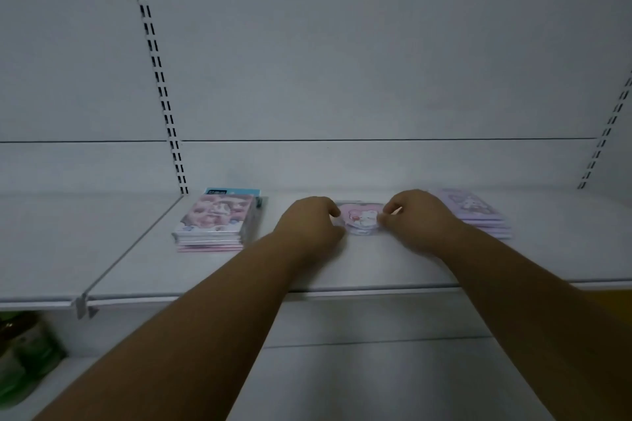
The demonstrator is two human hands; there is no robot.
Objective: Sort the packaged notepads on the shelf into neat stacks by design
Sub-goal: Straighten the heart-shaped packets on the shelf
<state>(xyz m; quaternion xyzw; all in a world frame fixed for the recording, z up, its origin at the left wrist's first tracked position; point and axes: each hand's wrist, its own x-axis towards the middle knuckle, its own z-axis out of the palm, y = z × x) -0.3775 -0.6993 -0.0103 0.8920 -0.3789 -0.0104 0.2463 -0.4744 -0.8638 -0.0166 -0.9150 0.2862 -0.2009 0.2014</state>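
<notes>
A small stack of pink heart-shaped notepads (361, 218) lies in the middle of the white shelf (342, 270). My left hand (309, 227) presses against its left side and my right hand (419, 219) pinches its right edge with thumb and fingers. To the left stands a stack of pink notepads with a cartoon print (215, 222), with a blue-topped pack (232, 191) behind it. A stack of lilac notepads (478, 214) lies to the right, partly hidden by my right hand.
Slotted uprights (160, 85) run up the white back panel. A shelf divider rail (130, 249) runs left of the pink stack. Green packaged goods (24, 352) sit on the lower shelf at bottom left.
</notes>
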